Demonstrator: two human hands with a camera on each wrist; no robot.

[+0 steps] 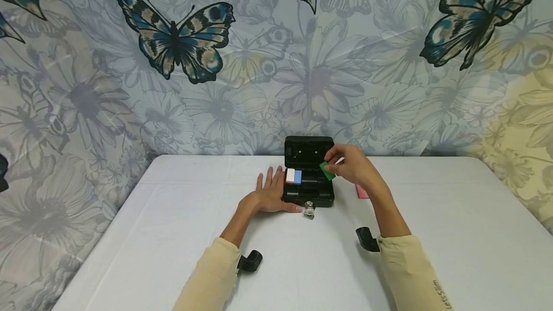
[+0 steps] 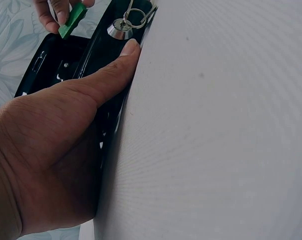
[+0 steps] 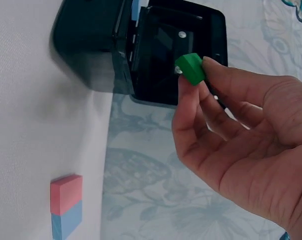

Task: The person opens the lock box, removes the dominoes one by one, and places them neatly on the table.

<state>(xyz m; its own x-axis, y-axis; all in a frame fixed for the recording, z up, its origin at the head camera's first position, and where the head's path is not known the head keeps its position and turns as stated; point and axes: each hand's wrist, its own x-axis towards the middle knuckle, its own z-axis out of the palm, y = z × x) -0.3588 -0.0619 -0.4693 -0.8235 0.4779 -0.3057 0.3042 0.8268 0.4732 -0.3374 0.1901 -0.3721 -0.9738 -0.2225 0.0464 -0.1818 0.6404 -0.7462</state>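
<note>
A black cash box [image 1: 319, 202] stands on the table with its lid [image 1: 307, 144] raised. My left hand [image 1: 270, 198] rests against the box's left side, fingers straight; its thumb lies along the front, close to the lock with keys [image 1: 308, 210]. Over the right part of the box, my right hand [image 1: 352, 166] pinches a small green block [image 3: 192, 68] between thumb and fingertips. Inside the box, at the left, sit a white piece [image 1: 290, 175] and a blue piece [image 1: 298, 177]. The head view partly hides the box's right edge behind the right hand.
On the white table [image 1: 302, 263], right of the box, lies a pink block [image 3: 66, 194] touching a light blue block [image 3: 67, 221]. A butterfly-patterned cloth [image 1: 242, 109] hangs behind the table. Black wrist mounts [image 1: 367, 240] stick out from both sleeves.
</note>
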